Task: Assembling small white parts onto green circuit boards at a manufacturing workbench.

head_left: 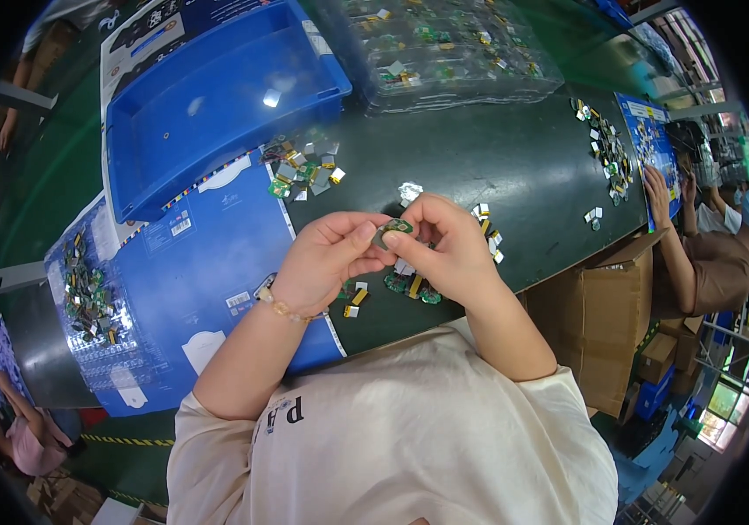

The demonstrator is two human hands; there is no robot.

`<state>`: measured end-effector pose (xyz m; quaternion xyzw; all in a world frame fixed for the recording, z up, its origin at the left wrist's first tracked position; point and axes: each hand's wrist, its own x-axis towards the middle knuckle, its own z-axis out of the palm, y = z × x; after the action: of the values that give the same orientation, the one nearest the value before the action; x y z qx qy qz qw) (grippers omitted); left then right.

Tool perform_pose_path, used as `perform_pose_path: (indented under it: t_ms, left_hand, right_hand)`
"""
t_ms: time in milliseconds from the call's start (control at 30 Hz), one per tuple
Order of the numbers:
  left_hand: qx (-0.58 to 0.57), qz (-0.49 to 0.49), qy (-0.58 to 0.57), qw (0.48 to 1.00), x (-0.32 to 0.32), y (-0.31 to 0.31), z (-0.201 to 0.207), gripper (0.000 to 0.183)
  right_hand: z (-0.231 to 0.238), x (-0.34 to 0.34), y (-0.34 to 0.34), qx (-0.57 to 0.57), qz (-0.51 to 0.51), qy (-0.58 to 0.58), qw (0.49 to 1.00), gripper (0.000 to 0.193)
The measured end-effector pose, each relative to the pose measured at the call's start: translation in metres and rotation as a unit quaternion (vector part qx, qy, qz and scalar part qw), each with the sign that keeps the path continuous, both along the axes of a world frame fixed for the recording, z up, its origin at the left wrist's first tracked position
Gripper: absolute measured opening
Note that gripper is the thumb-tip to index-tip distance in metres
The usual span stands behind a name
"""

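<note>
Above the near part of the dark green table, my left hand point(345, 251) and my right hand point(444, 249) meet. Between their thumbs and fingers they pinch a small green circuit board point(394, 229), one hand on each side of it. Fingertips cover part of the board. Just below my hands lies a loose pile of similar circuit boards point(428, 296) with white and yellow pieces, partly hidden by my right hand. Close to my left wrist rests a small white-and-yellow piece point(356, 304). A crumpled silvery scrap point(409, 192) sits just beyond my fingers.
A blue bin point(225, 96) stands at the back left, with a heap of boards point(304, 168) beside it. Stacked clear trays point(462, 61) hold boards at the back. Blue printed sheets point(217, 254) cover the left. A cardboard box point(584, 324) and another person's arm point(674, 254) are right.
</note>
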<state>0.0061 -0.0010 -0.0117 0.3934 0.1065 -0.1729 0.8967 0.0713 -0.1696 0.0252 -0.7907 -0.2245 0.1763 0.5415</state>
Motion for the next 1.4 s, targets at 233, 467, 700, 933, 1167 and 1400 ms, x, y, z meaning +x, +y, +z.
perform_pose_path:
  t_ms: [233, 467, 700, 933, 1167, 1400]
  left_hand:
    - [0.039, 0.011, 0.007, 0.999, 0.002, -0.002, 0.007, 0.025]
    - [0.205, 0.06, -0.095, 0.972, -0.003, -0.006, 0.006, 0.018]
    - [0.065, 0.073, -0.008, 0.995, -0.002, 0.001, 0.011, 0.017]
    - [-0.052, 0.095, -0.034, 0.994, -0.002, 0.002, -0.002, 0.022]
    - [0.014, 0.102, -0.053, 0.993, -0.001, 0.0, 0.004, 0.024]
    - [0.153, 0.108, -0.106, 0.977, 0.0, -0.004, 0.003, 0.02]
  right_hand:
    - [-0.002, 0.001, -0.001, -0.006, -0.002, 0.074, 0.997, 0.016]
    - [-0.002, 0.008, -0.001, 0.056, 0.026, 0.115, 0.991, 0.032]
    - [0.01, 0.0, 0.008, 0.017, -0.037, 0.001, 0.999, 0.027]
    - [0.009, 0.004, 0.013, 0.012, 0.002, -0.273, 0.962, 0.012]
    - [0.008, 0.006, 0.012, -0.025, -0.015, -0.314, 0.949, 0.012]
    - [0.001, 0.009, 0.011, -0.067, 0.003, -0.36, 0.93, 0.012]
